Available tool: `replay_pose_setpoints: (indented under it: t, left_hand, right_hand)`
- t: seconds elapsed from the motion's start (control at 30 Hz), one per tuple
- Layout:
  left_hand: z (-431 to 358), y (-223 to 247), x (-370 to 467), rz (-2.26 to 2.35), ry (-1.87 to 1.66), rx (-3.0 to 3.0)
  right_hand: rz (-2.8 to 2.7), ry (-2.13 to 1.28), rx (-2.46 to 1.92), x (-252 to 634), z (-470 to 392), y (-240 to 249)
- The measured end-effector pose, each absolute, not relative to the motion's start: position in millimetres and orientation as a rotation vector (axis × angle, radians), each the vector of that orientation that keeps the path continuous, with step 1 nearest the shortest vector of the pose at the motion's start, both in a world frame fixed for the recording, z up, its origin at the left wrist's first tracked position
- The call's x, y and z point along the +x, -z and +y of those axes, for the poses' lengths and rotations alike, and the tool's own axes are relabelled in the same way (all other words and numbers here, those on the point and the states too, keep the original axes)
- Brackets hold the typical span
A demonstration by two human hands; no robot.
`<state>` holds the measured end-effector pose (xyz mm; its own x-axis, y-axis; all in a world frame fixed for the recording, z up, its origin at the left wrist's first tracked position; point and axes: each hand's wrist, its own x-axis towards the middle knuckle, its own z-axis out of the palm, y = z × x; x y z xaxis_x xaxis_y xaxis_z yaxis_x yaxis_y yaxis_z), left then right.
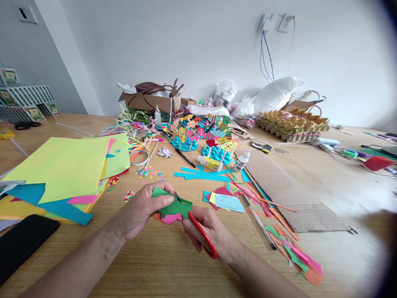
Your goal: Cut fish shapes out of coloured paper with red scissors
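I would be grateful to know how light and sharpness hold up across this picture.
Head view: soft light on the wall; a pale sheen on the right of the table; both hands and the red scissors fairly crisp; lower-right paper scraps smeared; dark curved rim and brownish blur at the right edge.

Head-height view, facing forward (slightly down)
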<state>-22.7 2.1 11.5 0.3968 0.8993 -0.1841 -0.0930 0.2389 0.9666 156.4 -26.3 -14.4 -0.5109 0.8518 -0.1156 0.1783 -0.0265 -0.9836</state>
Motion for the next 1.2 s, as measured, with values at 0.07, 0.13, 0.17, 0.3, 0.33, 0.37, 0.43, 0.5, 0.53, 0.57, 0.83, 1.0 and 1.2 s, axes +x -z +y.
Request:
replay_pose_setpoints:
  t: [0.07, 0.13, 0.17, 0.3, 0.33, 0.37, 0.43, 0.5, 0.53, 0.57, 0.83, 1.0, 1.2]
  left_hand:
    - [2, -12, -23, 0.914, -0.837, 1.111]
    - [2, -12, -24, 0.911, -0.844, 1.109]
    - [2, -12, -24, 0.913, -0.845, 1.109]
    - [3, -10, -24, 0.910, -0.845, 1.111]
    - [3, -10, -24, 0.909, -0.846, 1.111]
    - [3, -10, -24, 0.907, -0.847, 1.112]
    - [2, -10, -24, 0.907, -0.852, 1.111]
    - [2, -11, -23, 0.896, -0.863, 1.109]
    - [2, -11, -23, 0.884, -0.871, 1.110]
    - [3, -11, -22, 0.872, -0.878, 1.111]
    - [1, -11, -22, 0.803, -0.901, 1.150]
    - [-5, -12, -19, 0.797, -0.844, 1.190]
    - [-11, -5, -8, 0.809, -0.695, 1.261]
  right_hand:
    - [-1.699, -1.586, -1.080, 156, -26, 15]
    - [-1.698, -1.587, -1.072, 157, -26, 15]
    - [-1.697, -1.588, -1.067, 157, -26, 16]
    - [-1.691, -1.594, -1.056, 156, -27, 17]
    - [-1.689, -1.594, -1.058, 156, -27, 17]
    - [-1.687, -1.593, -1.061, 156, -27, 18]
    - [-1.683, -1.591, -1.065, 155, -27, 19]
    - [-1.672, -1.589, -1.068, 155, -28, 20]
    - [-1.666, -1.585, -1.063, 155, -28, 21]
    - [-1.660, -1.579, -1.055, 155, -28, 22]
    - [-1.545, -1.538, -1.089, 147, -32, 17]
    - [-1.480, -1.535, -1.148, 147, -48, 12]
    - [-1.383, -1.545, -1.142, 155, -78, 24]
